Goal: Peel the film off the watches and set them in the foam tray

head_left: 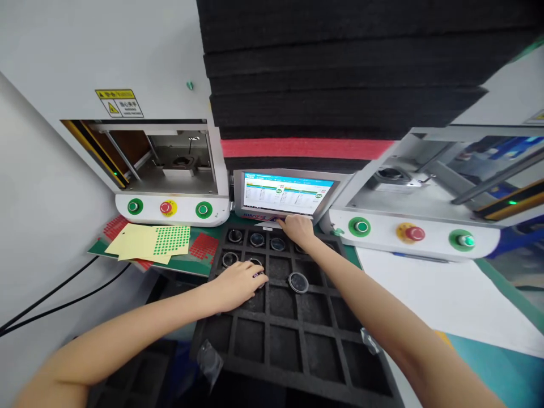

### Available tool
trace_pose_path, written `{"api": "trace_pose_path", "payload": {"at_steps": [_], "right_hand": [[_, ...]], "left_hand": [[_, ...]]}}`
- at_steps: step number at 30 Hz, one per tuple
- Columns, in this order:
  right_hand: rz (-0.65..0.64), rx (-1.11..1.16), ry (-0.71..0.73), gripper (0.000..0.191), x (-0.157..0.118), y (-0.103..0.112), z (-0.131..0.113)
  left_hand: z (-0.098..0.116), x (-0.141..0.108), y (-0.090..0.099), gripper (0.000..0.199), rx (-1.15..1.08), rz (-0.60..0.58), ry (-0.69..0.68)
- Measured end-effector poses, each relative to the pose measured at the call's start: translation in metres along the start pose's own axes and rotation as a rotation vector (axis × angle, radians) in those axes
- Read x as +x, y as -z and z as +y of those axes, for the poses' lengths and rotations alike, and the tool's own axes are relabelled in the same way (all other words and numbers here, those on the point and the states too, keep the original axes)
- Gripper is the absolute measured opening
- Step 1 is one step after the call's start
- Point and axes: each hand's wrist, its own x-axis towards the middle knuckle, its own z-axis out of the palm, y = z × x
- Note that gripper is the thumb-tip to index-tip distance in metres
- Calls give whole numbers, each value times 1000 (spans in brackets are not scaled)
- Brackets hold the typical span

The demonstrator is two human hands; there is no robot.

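A black foam tray (283, 340) with square pockets lies before me. Several round, dark-faced watch cases (257, 240) sit in its back rows. One loose watch case (298, 282) rests tilted over a divider near the middle. My left hand (240, 283) is over the tray's left side, its fingers curled down around a watch case (255, 262) that they partly cover. My right hand (298, 231) reaches to the tray's back edge, just below the monitor (287, 192). Its fingertips are closed together at the monitor's lower frame; what they hold, if anything, is too small to make out.
Two white press machines with green buttons (204, 209) and red stop buttons (414, 233) flank the monitor. Black foam sheets (340, 68) are stacked above it. Yellow sticker sheets (147, 241) lie left, a pen (420, 258) on white paper right. Plastic film (209, 361) hangs at the tray's front.
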Motion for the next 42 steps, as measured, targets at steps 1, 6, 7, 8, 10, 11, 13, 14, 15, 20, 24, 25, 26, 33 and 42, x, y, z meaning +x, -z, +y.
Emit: {"api": "trace_pose_path", "payload": {"at_steps": [1, 6, 7, 8, 10, 11, 13, 14, 15, 20, 24, 25, 26, 33, 42], "right_hand": [[5, 25, -15, 32, -2, 1, -1], [64, 194, -37, 33, -16, 21, -7], [83, 235, -25, 32, -22, 28, -7], [104, 278, -6, 31, -29, 35, -7], [153, 372, 50, 27, -53, 47, -6], [178, 427, 85, 24, -71, 49, -5], [228, 554, 162, 25, -117, 46, 0], [254, 628, 202, 29, -144, 41, 3], [281, 705, 236, 35, -173, 34, 6], [442, 1081, 309, 30, -301, -9, 15], [644, 1362, 243, 15, -349, -29, 13], [658, 1385, 221, 22, -356, -32, 13], [663, 1403, 205, 26, -361, -33, 13], [595, 1577, 226, 24, -375, -34, 14], [426, 1581, 467, 9, -373, -30, 25]], "left_hand": [[1, 2, -2, 32, -21, -1, 15], [3, 12, 6, 38, -222, 82, 105], [7, 11, 10, 40, -279, 129, 135], [12, 7, 15, 41, -343, 178, 166], [30, -6, 23, 39, -466, 263, 224], [42, -16, 25, 38, -555, 285, 248], [70, -36, 23, 42, -906, 284, 319], [84, -44, 20, 43, -1153, 267, 364], [99, -51, 15, 41, -1406, 245, 409], [157, -64, -25, 30, -1764, 285, 460], [185, -71, -49, 20, -1377, 389, 335], [189, -74, -51, 20, -1253, 399, 286], [192, -76, -52, 20, -1136, 400, 236], [194, -82, -42, 23, -752, 402, -8], [188, -87, -42, 27, -824, 332, -142]]}}
